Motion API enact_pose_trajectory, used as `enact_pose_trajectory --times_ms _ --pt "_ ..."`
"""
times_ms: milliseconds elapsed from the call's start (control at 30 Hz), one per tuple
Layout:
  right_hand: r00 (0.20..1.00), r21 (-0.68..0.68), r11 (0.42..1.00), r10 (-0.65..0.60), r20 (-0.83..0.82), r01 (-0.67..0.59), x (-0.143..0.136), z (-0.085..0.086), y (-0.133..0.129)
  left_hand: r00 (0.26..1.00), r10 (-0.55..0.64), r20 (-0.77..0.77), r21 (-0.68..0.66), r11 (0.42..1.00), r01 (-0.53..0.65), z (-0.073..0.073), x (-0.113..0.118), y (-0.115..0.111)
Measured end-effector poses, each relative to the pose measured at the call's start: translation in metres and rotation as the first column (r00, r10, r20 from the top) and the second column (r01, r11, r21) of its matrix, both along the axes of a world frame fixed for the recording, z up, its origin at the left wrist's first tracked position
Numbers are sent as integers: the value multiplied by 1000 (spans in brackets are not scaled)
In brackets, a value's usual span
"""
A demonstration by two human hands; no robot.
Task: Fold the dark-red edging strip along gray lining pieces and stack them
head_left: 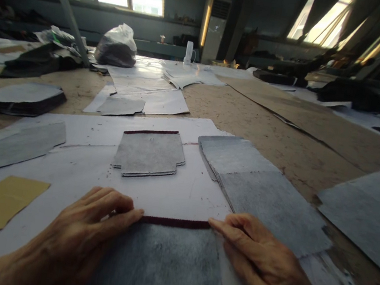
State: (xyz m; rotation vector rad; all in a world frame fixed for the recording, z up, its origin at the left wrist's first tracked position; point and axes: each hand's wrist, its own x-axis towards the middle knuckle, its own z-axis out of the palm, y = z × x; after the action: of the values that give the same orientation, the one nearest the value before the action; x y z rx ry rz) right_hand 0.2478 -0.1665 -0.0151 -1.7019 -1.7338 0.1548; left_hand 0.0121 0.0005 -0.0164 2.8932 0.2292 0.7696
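grey panel (166, 262) held in 2 hands (90, 223)

Before you: one panel (168, 267), between your left hand (82, 226) and right hand (261, 261), a card (1, 202) off to the left. Behind, on the paper sheet (190, 192) over the worktop (212, 108): one stack of pieces (151, 153), a layered pile (261, 188) to its right. Farther back: a bag (117, 47), left of a bottle (188, 54).
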Motion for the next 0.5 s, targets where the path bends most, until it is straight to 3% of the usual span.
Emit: enact_pose_trajectory --times_ms 133,267,367,500 --pt "988 123 991 -68 142 50 -1 4 -1 995 -64 70 -75 995 69 -5 5 1" --pt "876 194 976 -8 482 -97 -17 1 6 993 -87 80 -99 991 95 -3 9 1" --pt "838 172 969 59 542 -179 -32 -2 15 991 -108 77 -111 987 116 -1 5 4" --pt "831 117 975 95 548 -189 -36 1 23 992 -104 78 -154 981 115 -2 -4 10"
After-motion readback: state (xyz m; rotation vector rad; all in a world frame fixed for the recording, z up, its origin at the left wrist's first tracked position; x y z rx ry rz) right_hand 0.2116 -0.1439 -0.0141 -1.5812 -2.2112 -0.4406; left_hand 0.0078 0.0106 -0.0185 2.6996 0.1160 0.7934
